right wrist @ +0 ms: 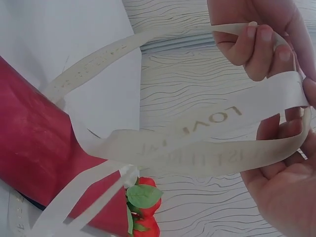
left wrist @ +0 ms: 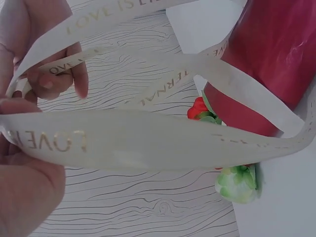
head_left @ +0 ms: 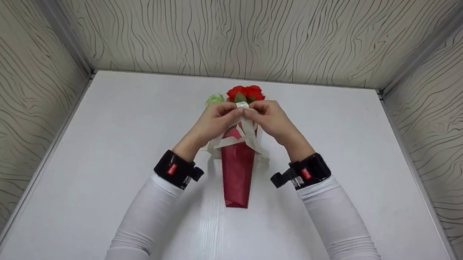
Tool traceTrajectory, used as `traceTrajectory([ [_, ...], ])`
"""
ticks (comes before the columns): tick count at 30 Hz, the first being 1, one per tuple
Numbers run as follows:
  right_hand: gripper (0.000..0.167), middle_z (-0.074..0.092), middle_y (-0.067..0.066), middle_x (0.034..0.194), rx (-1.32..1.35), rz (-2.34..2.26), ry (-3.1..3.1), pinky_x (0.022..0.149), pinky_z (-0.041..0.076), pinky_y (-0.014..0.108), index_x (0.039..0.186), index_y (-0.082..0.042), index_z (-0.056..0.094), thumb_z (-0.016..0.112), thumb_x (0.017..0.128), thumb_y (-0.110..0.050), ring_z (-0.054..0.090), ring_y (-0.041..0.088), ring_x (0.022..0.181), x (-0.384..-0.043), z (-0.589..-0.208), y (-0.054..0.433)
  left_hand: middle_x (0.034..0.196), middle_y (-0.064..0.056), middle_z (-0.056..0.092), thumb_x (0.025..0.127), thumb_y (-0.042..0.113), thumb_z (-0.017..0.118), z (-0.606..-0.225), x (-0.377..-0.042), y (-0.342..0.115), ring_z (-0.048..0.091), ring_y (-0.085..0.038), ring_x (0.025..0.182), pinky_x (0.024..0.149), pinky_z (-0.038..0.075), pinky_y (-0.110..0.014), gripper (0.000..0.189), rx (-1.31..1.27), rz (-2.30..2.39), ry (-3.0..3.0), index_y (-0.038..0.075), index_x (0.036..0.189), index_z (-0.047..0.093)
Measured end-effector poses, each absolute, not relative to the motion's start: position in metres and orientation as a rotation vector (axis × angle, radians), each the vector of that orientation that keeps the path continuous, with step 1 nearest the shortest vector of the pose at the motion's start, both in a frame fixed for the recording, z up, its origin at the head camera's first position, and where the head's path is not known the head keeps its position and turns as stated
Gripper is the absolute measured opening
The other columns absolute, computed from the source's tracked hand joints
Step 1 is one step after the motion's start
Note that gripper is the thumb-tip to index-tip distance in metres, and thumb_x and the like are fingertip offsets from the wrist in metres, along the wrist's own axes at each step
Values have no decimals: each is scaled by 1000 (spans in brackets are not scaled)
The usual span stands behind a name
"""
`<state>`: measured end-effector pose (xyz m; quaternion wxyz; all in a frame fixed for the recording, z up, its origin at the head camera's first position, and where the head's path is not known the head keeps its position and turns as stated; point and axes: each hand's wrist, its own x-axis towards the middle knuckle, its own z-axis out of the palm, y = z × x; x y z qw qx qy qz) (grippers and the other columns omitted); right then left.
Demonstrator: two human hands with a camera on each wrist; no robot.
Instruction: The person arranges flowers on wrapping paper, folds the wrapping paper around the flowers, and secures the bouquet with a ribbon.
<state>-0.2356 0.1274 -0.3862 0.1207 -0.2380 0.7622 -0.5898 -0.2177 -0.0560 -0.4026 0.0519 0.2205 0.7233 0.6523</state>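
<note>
Ribbon (left wrist: 143,140) — pinched by two hands (head_left: 217,119)

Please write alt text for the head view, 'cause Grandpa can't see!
A person's left grip and right grip pinch a pale ribbon over a red-wrapped bouquet on a white table. Red flowers and a green flower show at the bouquet's far end.

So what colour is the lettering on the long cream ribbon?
The lettering is gold, brownish in places; best seen in the left wrist view.
</note>
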Motion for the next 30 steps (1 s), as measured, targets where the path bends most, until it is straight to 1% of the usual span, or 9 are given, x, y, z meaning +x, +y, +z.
traceTrajectory([
  [4,24,46,5,65,-708,-1676,2242,52,37,23,81,5,59,60,85,-19,42,14,63,-236,-387,130,61,-1,41,89,30,52,-417,-225,-55,39,-12,56,48,33,-24,26,657,1961,2247,7,90,65],
  [8,27,45,5,64,-680,-1630,2270,51,38,23,79,7,59,61,85,-19,42,13,61,-237,-389,134,71,-2,55,89,33,52,-423,-225,-57,50,-13,64,54,41,-24,27,630,1963,2262,11,94,67],
  [10,28,45,3,63,-658,-1624,2288,51,38,23,79,6,59,61,84,-21,41,13,60,-239,-393,136,80,-4,61,89,29,53,-417,-221,-59,55,-18,71,61,47,-30,26,634,1966,2243,8,98,66],
  [12,27,45,1,64,-646,-1631,2314,52,37,24,79,2,60,62,84,-24,40,12,61,-244,-400,140,83,-7,62,89,23,54,-410,-216,-61,55,-19,72,62,48,-31,24,648,1958,2239,4,100,65],
  [16,24,51,6,81,-662,-1660,2399,66,45,27,82,-1,62,62,83,-25,46,16,78,-247,-405,144,75,-8,58,87,14,57,-402,-209,-65,49,-12,66,57,44,-27,18,651,1935,2291,-1,95,64],
  [19,21,50,9,100,-684,-1689,2438,80,46,31,85,3,62,61,85,-19,45,19,97,-242,-396,144,70,-6,54,86,13,58,-406,-210,-68,46,-11,62,53,41,-23,15,595,1935,2352,0,91,64],
  [22,21,50,10,108,-702,-1737,2408,81,46,31,86,5,61,60,85,-16,46,21,102,-242,-397,146,69,-6,53,85,14,59,-414,-214,-70,45,-11,61,52,39,-23,15,519,1926,2424,0,89,64],
  [24,20,52,9,109,-704,-1765,2353,78,47,30,90,3,62,59,86,-17,49,21,101,-246,-403,148,68,-6,52,85,16,61,-422,-219,-71,44,-12,61,51,38,-23,16,483,1912,2480,1,89,64],
  [30,27,61,11,96,-669,-1803,2219,74,47,30,101,-5,64,57,87,-26,56,19,87,-255,-421,153,68,-4,52,83,27,63,-440,-230,-73,43,-14,61,51,37,-26,20,446,1890,2604,7,88,66],
])
